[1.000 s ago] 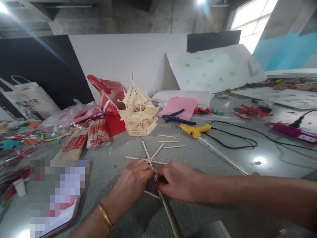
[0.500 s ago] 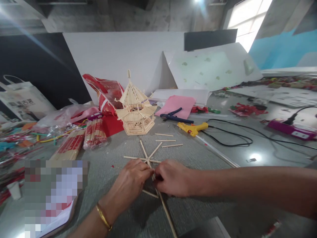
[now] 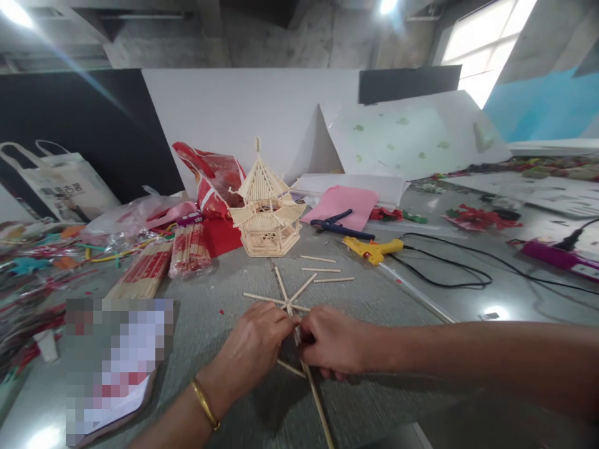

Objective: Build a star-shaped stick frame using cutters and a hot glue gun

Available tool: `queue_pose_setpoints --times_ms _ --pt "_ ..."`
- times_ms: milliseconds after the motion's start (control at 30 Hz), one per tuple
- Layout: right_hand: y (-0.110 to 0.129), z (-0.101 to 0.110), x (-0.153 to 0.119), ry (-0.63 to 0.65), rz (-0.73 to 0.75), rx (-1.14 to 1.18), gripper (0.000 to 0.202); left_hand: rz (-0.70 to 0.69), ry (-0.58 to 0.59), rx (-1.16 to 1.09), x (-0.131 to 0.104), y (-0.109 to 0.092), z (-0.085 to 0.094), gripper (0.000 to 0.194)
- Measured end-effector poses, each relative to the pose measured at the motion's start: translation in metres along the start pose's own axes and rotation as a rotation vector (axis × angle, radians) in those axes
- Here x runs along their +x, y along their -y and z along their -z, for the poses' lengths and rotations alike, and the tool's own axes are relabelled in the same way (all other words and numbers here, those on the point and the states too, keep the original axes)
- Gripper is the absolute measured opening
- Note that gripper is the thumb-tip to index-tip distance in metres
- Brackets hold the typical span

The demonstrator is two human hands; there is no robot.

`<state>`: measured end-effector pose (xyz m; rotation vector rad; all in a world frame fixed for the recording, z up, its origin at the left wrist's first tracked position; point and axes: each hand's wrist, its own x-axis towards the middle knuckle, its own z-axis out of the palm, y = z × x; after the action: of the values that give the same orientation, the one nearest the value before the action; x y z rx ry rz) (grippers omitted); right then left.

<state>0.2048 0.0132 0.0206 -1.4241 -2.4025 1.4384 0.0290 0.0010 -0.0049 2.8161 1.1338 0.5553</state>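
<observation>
Pale wooden sticks meet in a star (image 3: 289, 304) on the table (image 3: 219, 280) in the head view, in front of the model (image 3: 269, 227). Just below the hub, the long stick (image 3: 319, 405) is pinched by the left hand (image 3: 262, 330), with thumb and fingertips brought together. Right beside it, the same stick is gripped by the right hand (image 3: 334, 340), its fingers curled closed; the exact contact is hidden by the knuckles. The star is best left flat, with light, even pressure applied so that the hub is not twisted or the thin wood snapped. Sight of the join is partly blocked by both hands, and a short stick (image 3: 291, 369) lies under them, where it could be nudged.

Three loose sticks (image 3: 321, 270) are seen beyond the star. To the right, the glue gun (image 3: 374, 249) and its cord (image 3: 468, 286) lie near the pliers (image 3: 341, 227). The right forearm is met by the clear rod (image 3: 416, 293), which could be knocked. Bundled sticks (image 3: 189, 249) are set at the left.
</observation>
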Motion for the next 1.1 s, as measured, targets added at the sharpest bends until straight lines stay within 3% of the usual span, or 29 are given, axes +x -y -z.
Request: queue_pose_setpoints --times_ms 300,400,500,567,633,733,833,933,1100 --pt "0.020 0.014 -0.020 -0.194 0.110 -0.270 0.012 -0.070 -0.140 0.087 0.000 -0.001 0.007 0.022" --pt "0.030 0.018 -0.028 -0.184 0.148 -0.270 0.014 -0.119 -0.209 0.183 0.000 -0.002 0.010 0.019" --pt "0.031 0.030 -0.030 -0.135 0.145 -0.128 0.014 -0.103 -0.262 0.301 -0.002 0.002 0.015 0.017" --pt "0.027 0.042 -0.027 -0.178 0.157 -0.081 0.018 -0.041 -0.326 0.343 -0.004 0.008 0.021 0.018" --pt "0.019 0.053 -0.021 -0.287 0.188 -0.174 0.020 0.051 -0.420 0.350 -0.007 0.014 0.028 0.019" --pt "0.002 0.059 -0.010 -0.431 0.245 -0.486 0.017 0.204 -0.569 0.293 -0.010 0.024 0.040 0.022" --pt "-0.014 0.048 0.002 -0.406 0.359 -0.773 0.020 0.342 -0.664 0.190 -0.011 0.031 0.045 0.022" --pt "-0.024 0.032 0.012 -0.357 0.427 -0.936 0.022 0.474 -0.626 0.089 -0.010 0.036 0.044 0.024" --pt "-0.024 0.024 0.018 -0.376 0.379 -1.055 0.021 0.631 -0.516 -0.074 -0.009 0.042 0.042 0.027"
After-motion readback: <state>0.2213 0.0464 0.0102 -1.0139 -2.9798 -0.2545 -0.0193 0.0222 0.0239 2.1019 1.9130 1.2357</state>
